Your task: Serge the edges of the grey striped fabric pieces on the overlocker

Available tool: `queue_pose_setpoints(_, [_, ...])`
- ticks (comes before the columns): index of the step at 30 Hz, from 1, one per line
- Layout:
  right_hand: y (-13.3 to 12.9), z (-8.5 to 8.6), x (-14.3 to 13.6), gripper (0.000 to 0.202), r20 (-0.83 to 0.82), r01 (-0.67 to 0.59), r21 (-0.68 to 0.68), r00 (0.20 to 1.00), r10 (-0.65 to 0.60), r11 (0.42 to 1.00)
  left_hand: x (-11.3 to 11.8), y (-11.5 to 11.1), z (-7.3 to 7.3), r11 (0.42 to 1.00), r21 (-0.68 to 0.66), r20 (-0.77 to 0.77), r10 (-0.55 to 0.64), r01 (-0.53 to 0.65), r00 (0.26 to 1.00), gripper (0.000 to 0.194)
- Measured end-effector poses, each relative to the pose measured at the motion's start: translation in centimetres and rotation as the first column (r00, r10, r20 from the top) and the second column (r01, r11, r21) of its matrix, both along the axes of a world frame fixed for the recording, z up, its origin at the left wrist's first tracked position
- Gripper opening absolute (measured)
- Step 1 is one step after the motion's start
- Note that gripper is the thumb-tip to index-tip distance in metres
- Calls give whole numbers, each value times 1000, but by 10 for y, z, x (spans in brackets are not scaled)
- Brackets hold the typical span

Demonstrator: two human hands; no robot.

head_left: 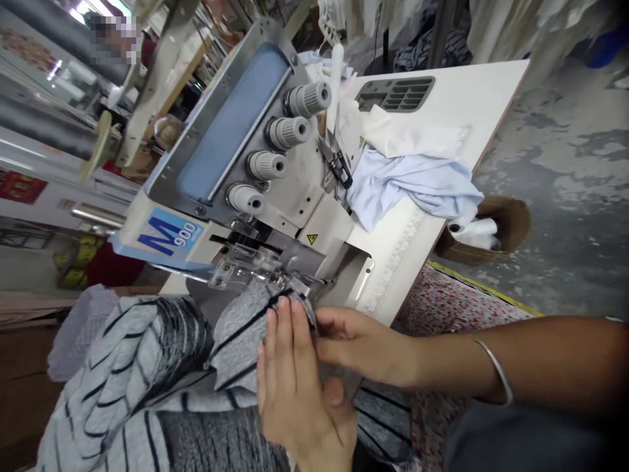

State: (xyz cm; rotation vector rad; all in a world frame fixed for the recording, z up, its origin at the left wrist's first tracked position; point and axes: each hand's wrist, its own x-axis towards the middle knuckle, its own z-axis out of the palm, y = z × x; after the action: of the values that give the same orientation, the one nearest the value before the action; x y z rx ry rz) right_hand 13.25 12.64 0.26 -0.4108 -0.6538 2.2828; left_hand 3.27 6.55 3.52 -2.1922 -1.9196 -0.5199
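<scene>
Grey fabric with black stripes (246, 328) lies at the presser foot (282, 282) of a sewing machine marked M 900 (221, 157). My left hand (299, 387) rests flat on this fabric just in front of the foot, fingers stretched out and side by side. Beside it, my right hand (368, 341), with a bangle on its wrist, comes in from the right. Its fingers are bent and closed at the fabric's right edge; the fingertips are partly hidden behind my left hand. More striped cloth (113, 367) is heaped at the left.
Black thread snips (339, 164) sit against the machine's right side. Pale blue cloth (407, 183) and white cloth (417, 134) lie on the white table (472, 92). A cardboard box (515, 226) with white cones stands on the floor. In the left background is a person (147, 56).
</scene>
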Motion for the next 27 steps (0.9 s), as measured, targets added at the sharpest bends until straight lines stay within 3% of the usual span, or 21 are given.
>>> queue_pose_setpoints(4, [7, -1, 5, 39, 22, 41, -17, 999, -41, 999, -8, 6, 15, 996, -87, 29, -26, 28, 999, 65])
queue_pose_setpoints(7, [10, -4, 7, 48, -42, -66, -67, 997, 64, 996, -27, 12, 27, 987, -140, 62, -66, 74, 996, 65])
queue_pose_setpoints(9, [10, -7, 8, 47, -22, -169, 42, 985, 170, 985, -38, 15, 30, 982, -155, 82, -95, 107, 992, 63])
queue_pose_setpoints(12, [4, -11, 13, 47, 131, -128, 231, 986, 99, 965, -46, 18, 28, 975, -162, 69, -140, 149, 988, 58])
queue_pose_setpoints(14, [0, -11, 19, 51, 128, -107, 179, 988, 84, 978, -44, 17, 26, 975, -161, 38, -148, 152, 988, 58])
queue_pose_setpoints(17, [-3, -10, 26, 58, 60, -190, 55, 981, 186, 980, -39, 17, 27, 976, -175, 10, -131, 131, 991, 58])
queue_pose_setpoints(20, [2, -9, 29, 52, 100, -158, 119, 984, 147, 980, -38, 22, 34, 971, -201, 11, -131, 130, 991, 51])
queue_pose_setpoints(24, [10, -8, 31, 38, 41, -193, 190, 981, 189, 962, -36, 33, 40, 984, -65, -87, -172, 167, 981, 37])
queue_pose_setpoints(27, [11, -9, 36, 25, 104, -139, 294, 988, 113, 946, -28, 40, 41, 988, 35, -116, -146, 151, 983, 25])
